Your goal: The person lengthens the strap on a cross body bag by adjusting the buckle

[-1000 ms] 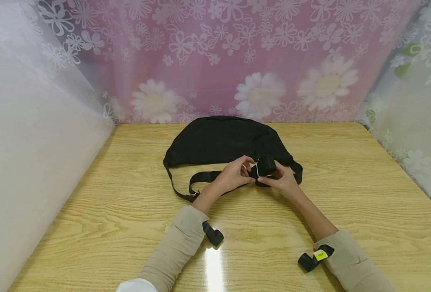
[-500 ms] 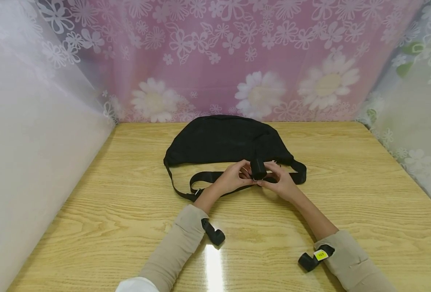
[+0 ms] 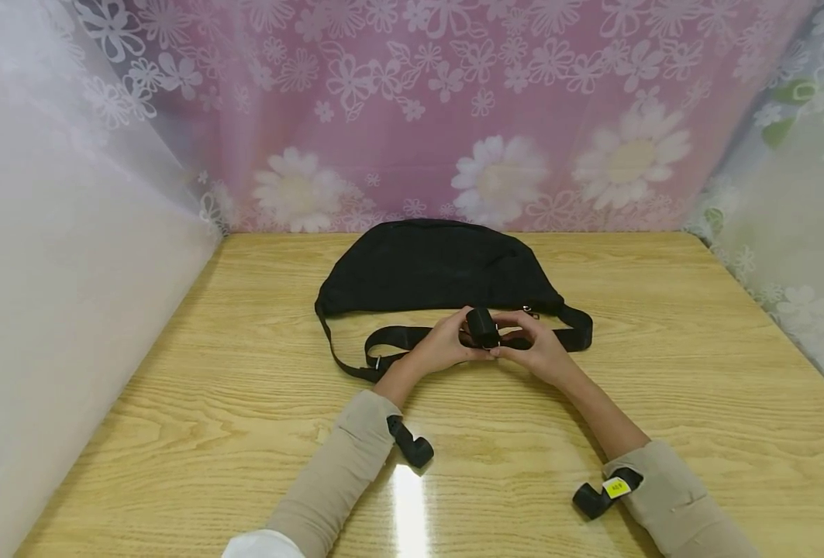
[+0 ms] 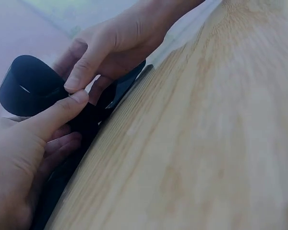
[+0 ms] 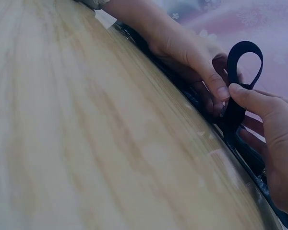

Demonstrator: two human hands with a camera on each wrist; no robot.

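A black waist bag lies on the table, its webbing strap looped in front of it. With thumb and fingers, my left hand pinches the strap beside a thin metal buckle. My right hand grips the buckle from the other side, thumb tip meeting the left thumb. Between the hands a loop of strap stands up; in the right wrist view this strap loop rises above both thumbs. Fingers cover most of the buckle.
The wooden table reaches back to a pink flowered curtain. Pale curtains hang at the left and right. Another metal strap buckle lies near my left wrist. A zip pull shows at the bag's front edge.
The raised strap loop has shifted left, from near my right hand to beside my left fingers. The strap's bend at the right has spread slightly outward. The bag stays in place.
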